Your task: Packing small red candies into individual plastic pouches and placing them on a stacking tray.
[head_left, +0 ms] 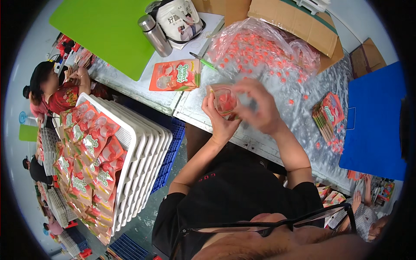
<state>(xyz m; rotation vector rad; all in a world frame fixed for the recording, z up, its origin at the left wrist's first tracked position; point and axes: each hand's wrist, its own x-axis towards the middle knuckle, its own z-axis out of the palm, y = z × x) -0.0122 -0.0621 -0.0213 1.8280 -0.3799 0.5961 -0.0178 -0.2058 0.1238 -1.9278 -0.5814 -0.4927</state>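
Observation:
Above the table's front edge, my left hand (220, 125) grips a red pouch (225, 102) from below and the side, with its fingers wrapped round it. The pouch looks bulged open toward me, and reddish contents show inside. My right hand (260, 106) is at the pouch's right side, its fingers bent toward the opening and smeared by motion; whether they hold anything is unclear. A flat red printed pouch (175, 75) lies just beyond my left hand. Past my hands, small red wrapped pieces (255, 47) are spread in and around a clear plastic bag (216, 48).
A green-handled cutter (207, 63), a steel flask (155, 37) and a white bag (178, 21) lie beyond. Stacked pouches (329, 115) are at right, by a blue board (377, 117). White stacked trays (143, 160) with filled pouches stand left. Other people (65, 89) work nearby.

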